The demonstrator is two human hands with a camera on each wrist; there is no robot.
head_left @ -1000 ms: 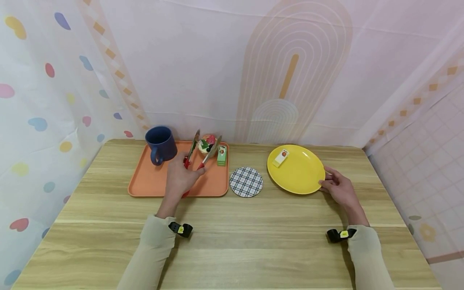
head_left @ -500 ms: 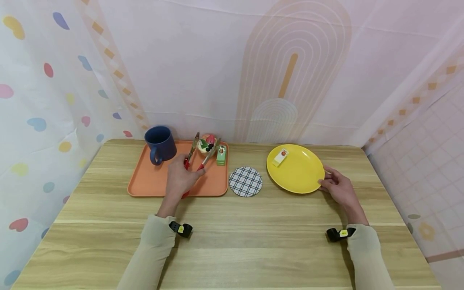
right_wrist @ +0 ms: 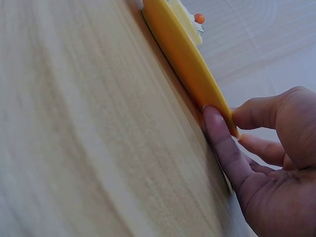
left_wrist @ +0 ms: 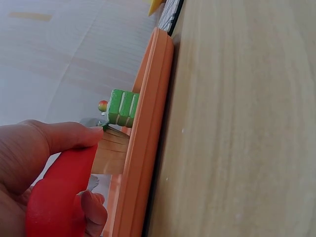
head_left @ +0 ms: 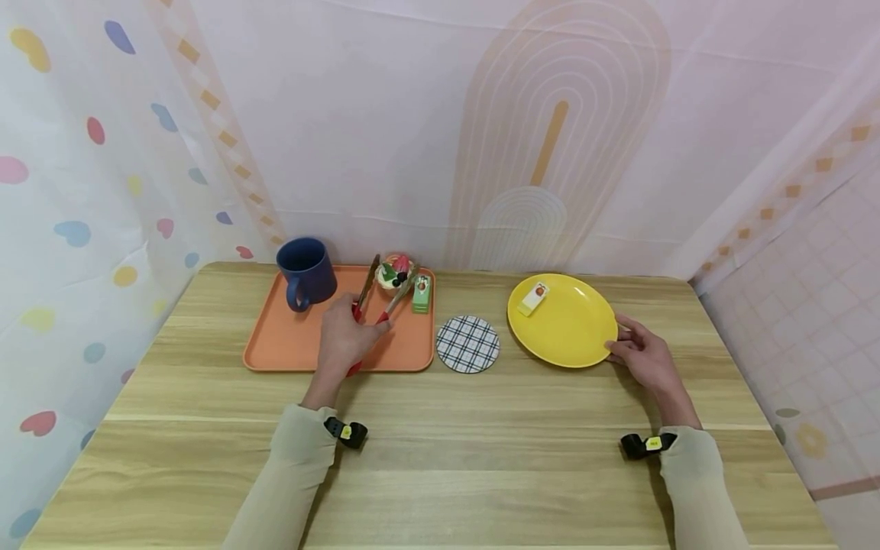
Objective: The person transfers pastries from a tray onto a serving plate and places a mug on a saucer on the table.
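Observation:
My left hand (head_left: 341, 336) grips a pair of tongs (left_wrist: 57, 197) by the red handles, over the orange tray (head_left: 282, 353). The spread metal arms stand on either side of a fruit tart (head_left: 396, 273) at the tray's back right. Beside it sits a green cake slice (head_left: 422, 296), close to the right-hand tong tip. On the right, my right hand (head_left: 646, 357) pinches the rim of a yellow plate (head_left: 571, 328), thumb and fingers on opposite faces in the right wrist view. A yellow cake slice (head_left: 533, 299) lies at the plate's back left.
A dark blue mug (head_left: 312, 276) stands at the tray's back left. Between tray and plate lies a round checked coaster (head_left: 467, 344). A patterned curtain (head_left: 385, 153) rises just behind the wooden table (head_left: 495, 458).
The tong tips have dropped slightly, down around the fruit tart. My right hand keeps its hold on the plate's rim, and the other things stay in place.

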